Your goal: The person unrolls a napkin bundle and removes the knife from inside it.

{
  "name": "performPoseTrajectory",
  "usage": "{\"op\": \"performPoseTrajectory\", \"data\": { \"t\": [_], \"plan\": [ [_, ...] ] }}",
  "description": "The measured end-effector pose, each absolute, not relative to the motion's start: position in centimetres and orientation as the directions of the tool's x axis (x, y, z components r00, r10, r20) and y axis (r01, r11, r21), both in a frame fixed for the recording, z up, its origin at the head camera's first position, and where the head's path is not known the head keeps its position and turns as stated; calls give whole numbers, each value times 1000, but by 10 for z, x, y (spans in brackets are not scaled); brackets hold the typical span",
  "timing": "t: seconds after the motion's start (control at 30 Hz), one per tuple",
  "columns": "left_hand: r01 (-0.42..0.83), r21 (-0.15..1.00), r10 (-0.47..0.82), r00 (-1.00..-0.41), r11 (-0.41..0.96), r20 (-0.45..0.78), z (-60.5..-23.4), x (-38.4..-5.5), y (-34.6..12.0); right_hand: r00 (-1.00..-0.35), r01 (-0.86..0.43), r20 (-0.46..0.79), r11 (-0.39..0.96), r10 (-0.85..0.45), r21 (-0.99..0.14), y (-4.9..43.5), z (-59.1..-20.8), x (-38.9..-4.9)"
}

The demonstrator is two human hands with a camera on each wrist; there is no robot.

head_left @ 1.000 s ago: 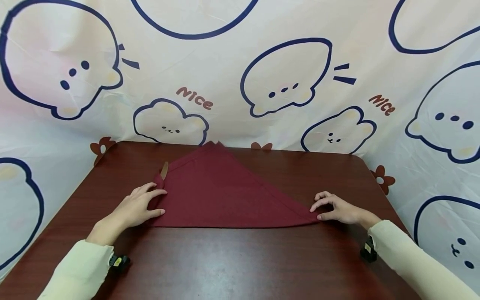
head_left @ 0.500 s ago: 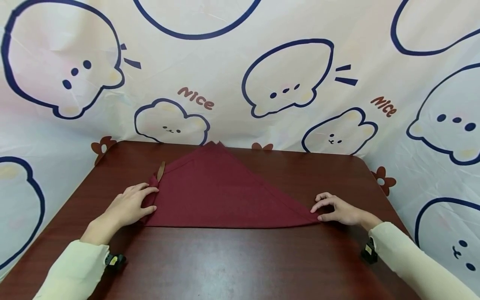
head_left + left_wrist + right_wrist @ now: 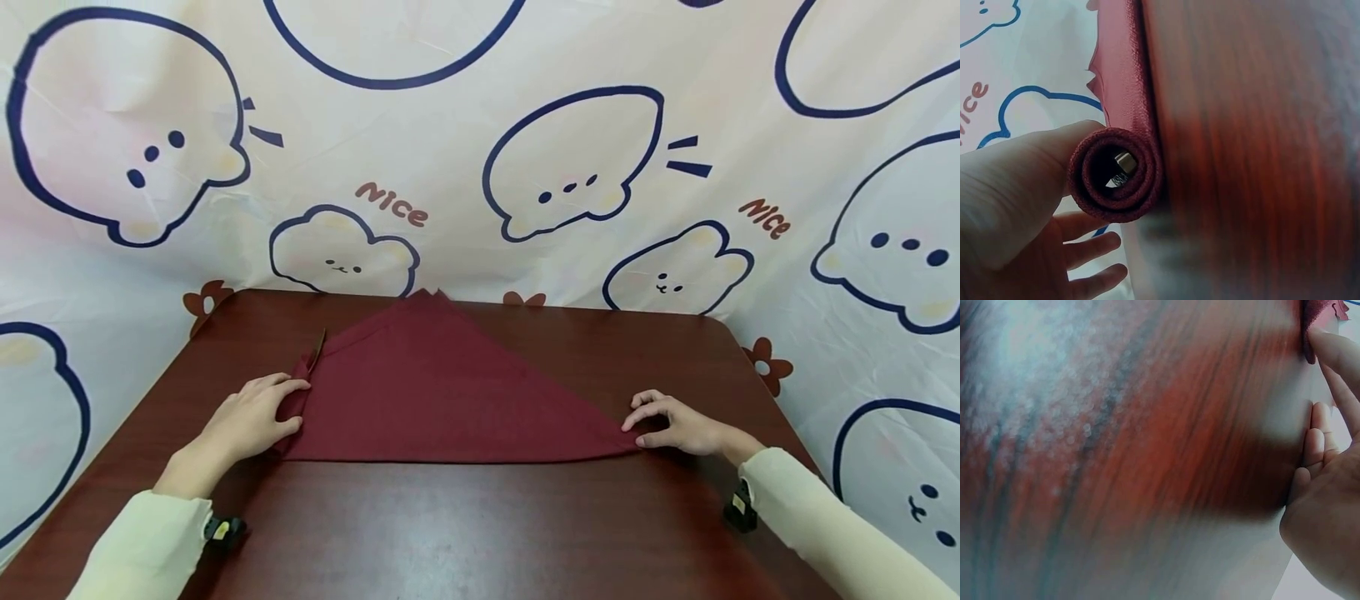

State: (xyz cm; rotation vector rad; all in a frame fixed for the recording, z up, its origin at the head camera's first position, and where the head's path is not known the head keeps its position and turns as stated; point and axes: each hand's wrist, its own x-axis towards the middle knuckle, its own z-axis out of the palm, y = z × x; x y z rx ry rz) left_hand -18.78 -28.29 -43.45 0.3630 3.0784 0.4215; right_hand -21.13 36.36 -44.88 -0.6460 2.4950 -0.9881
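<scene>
A dark red cloth napkin (image 3: 450, 400), folded into a triangle, lies on the table with its point away from me. Its left end is a roll, seen end-on as a coil (image 3: 1116, 215) in the left wrist view. A metallic end (image 3: 1125, 162) shows inside that coil. A thin brownish flat piece (image 3: 317, 350) sticks out of the roll's far end; its kind is unclear. My left hand (image 3: 243, 417) grips the roll, thumb and fingers reaching over it. At the right corner, my right hand (image 3: 678, 425) pinches the cloth between thumb and finger.
The dark brown wooden table (image 3: 450, 533) has rounded far corners. A white printed curtain (image 3: 450, 150) hangs behind it and along both sides. Each wrist wears a small black camera, such as the left one (image 3: 225, 531).
My left hand and the roll have moved left, and more flat cloth shows beside them. The brownish piece has turned to a thin edge. My right hand stays at the corner.
</scene>
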Motion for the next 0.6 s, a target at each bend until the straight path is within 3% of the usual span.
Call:
{"op": "performPoseTrajectory", "data": {
  "t": [0.4, 0.6],
  "plan": [
    [223, 309, 221, -974, 925, 41, -433, -189, -293, -829, -280, -160, 645, -536, -711, 366, -445, -215],
    [233, 389, 244, -970, 891, 23, -441, -185, -307, -821, -283, -161, 634, -549, -720, 364, -450, -213]
  ]
}}
